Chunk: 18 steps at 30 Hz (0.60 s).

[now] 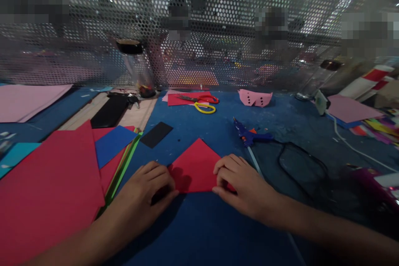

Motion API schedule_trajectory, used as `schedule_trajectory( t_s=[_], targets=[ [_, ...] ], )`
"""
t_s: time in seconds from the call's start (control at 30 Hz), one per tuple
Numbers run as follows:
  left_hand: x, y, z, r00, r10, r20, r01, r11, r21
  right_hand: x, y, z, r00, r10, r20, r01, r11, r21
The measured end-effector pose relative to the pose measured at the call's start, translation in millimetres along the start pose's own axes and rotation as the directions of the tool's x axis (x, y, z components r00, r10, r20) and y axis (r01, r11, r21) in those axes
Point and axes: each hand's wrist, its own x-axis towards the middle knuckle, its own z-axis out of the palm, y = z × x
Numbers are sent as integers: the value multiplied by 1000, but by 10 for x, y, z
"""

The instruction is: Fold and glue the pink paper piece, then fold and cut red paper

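A folded red paper triangle [196,166] lies on the blue table [202,232], point away from me. My left hand [149,191] rests on its lower left corner with fingers curled and pressed down on the paper. My right hand [240,183] presses the lower right corner, fingers bent and held together over the fold.
A stack of red, blue and green sheets [62,174] lies at left. A blue glue gun [249,135] with a black cord sits right of the paper. Scissors [202,102], a pink cut-out [254,97], a black strip [156,134] and a perforated metal screen [199,29] stand beyond.
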Motion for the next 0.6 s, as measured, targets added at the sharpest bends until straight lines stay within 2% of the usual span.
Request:
schedule_trajectory(
  t_s=[0.4,0.6],
  targets=[
    [4,5,9,1000,-27,-8,27,1000,-6,12,-17,0,1000,20,-9,-20,1000,7],
    [-4,63,-26,999,-12,41,11,1000,21,12,-5,17,1000,6,-15,-6,1000,6]
  ],
)
